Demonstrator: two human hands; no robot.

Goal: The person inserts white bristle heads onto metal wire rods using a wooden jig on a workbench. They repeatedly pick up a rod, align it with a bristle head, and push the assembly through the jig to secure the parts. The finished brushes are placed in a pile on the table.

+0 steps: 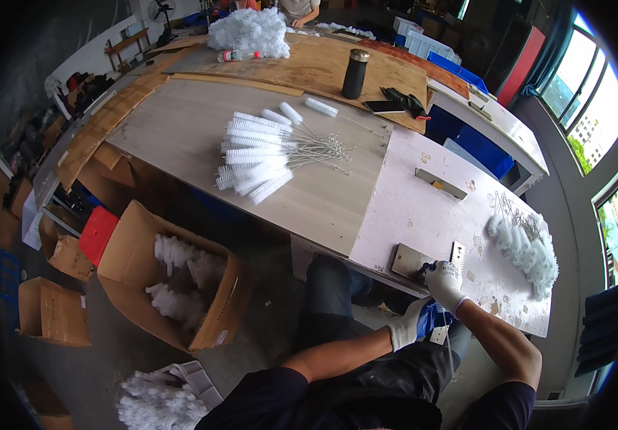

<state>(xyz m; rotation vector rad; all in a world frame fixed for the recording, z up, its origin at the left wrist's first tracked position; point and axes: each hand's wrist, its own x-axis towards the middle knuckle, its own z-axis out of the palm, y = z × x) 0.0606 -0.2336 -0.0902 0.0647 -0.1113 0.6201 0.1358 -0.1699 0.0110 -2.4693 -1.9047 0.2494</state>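
Observation:
My left hand (409, 327), in a white glove with a blue coated palm, is closed in front of the table's near edge, above my lap. A thin pale strand (451, 358) hangs down beside it; what the fingers hold is mostly hidden. My right hand (446, 284), gloved alike, is closed at the table edge, its fingertips against a metal block (410, 261). Whatever it grips cannot be made out. Just beyond it a perforated metal plate (457, 255) stands up. To the right lies a heap of white bristle brushes (524, 244) with wire stems.
More wire-stemmed brushes (259, 154) fan out on the grey table (309, 208). A metal bar (441, 183), black flask (355, 74), phone (384, 107) and black glove (405, 102) lie farther off. Left below, a cardboard box (126, 265) holds white brushes. Another person (300, 11) works at the far end.

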